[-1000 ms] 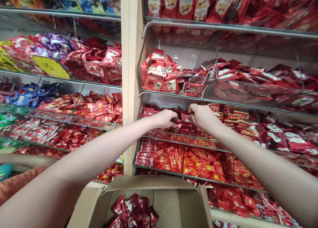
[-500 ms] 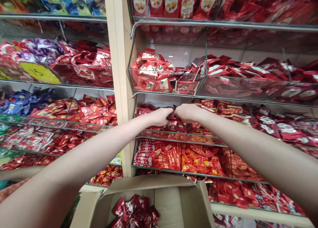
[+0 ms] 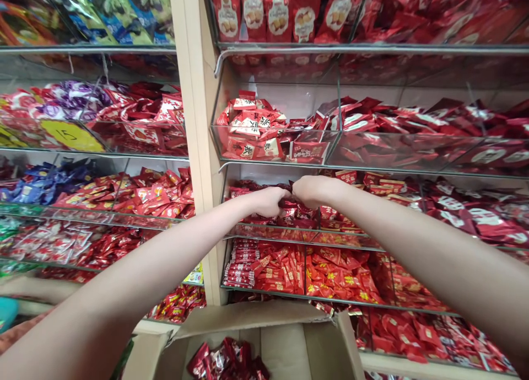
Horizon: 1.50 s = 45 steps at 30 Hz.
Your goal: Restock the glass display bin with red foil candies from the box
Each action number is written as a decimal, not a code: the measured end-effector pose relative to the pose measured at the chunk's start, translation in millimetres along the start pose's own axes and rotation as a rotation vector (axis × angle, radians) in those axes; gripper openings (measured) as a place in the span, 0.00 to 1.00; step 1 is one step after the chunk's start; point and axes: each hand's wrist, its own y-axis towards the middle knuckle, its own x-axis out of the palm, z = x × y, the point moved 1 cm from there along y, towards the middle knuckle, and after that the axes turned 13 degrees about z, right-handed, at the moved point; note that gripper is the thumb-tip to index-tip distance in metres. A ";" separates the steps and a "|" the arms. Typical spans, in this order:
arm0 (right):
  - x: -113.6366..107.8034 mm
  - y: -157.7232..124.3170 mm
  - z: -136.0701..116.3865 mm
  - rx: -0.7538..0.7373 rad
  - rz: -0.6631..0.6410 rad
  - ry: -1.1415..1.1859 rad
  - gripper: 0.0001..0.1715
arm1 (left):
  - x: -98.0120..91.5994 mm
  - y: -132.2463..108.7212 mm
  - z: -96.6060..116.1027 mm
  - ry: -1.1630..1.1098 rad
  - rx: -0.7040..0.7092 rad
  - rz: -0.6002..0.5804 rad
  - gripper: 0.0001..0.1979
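My left hand [image 3: 270, 201] and my right hand [image 3: 313, 192] reach into a middle shelf bin on the right-hand rack, almost touching each other. Both have curled fingers, closed around dark red wrapped candies [image 3: 288, 210]; the fingertips are partly hidden, so how many they hold cannot be told. More red packets lie around and beneath them behind a clear front lip. Below my arms an open cardboard box [image 3: 285, 315] holds a small heap of shiny dark red wrapped candies [image 3: 227, 360].
Clear-fronted shelves of mostly red packets rise above and below the bin. A pale wooden post [image 3: 194, 93] divides the racks. On the left hangs a yellow price tag [image 3: 72, 135] marked 15. Another person's forearm [image 3: 37, 288] shows at the lower left.
The view has tilted slightly upward, so the shelves and box sit lower in the picture. Both hands stay together in the same bin, with little change of grip.
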 end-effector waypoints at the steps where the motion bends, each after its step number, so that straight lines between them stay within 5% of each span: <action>1: 0.6 0.1 -0.2 0.014 0.022 0.016 0.23 | -0.2 0.2 -0.2 -0.005 0.014 -0.008 0.23; 15: -0.4 -4.6 -2.5 0.028 0.054 0.075 0.16 | -1.4 3.6 2.0 0.080 -0.013 0.023 0.12; 21: 1.1 0.7 3.8 0.028 0.117 0.079 0.15 | -0.6 4.3 0.7 0.107 -0.036 0.098 0.12; 31: 5.8 -3.4 1.4 -0.004 0.088 0.080 0.15 | -6.6 3.0 1.2 0.120 -0.038 0.021 0.11; 45: 5.5 -0.9 2.3 0.000 0.078 0.092 0.17 | -7.0 -1.2 3.5 0.177 -0.088 0.065 0.13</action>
